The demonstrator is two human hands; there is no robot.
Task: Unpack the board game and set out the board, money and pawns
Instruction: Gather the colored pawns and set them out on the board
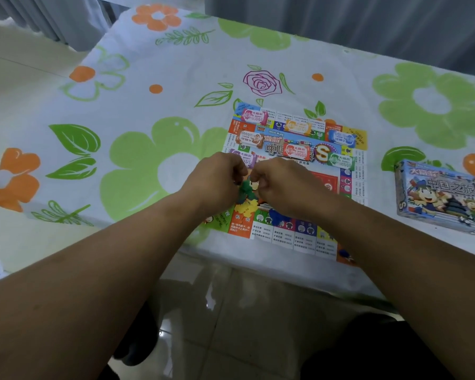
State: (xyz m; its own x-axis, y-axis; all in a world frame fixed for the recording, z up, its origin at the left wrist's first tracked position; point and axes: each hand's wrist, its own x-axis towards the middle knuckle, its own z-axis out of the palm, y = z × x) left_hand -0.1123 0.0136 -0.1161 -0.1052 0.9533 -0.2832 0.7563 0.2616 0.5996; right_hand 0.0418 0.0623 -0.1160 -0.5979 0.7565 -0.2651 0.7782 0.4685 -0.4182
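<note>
The board (294, 234) lies flat on the counter (148, 78) at its near edge, with seven money stacks (254, 116) spread over its far half and the box (444, 198) well apart to the right. Over the board's near-left part, the left hand (217, 176) and right hand (283, 185) meet, fingers curled, both pinching a green pawn (246, 189). Yellow pawns (247, 208) and blue pawns (276, 215) lie on the board just below.

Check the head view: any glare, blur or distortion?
Head view: soft, even light; glare on the glossy tiled floor; wide-angle bending across the flowered tablecloth; small print on the colourful paper game board unreadable; small green pieces pinched between left hand and right hand blurred.
</note>
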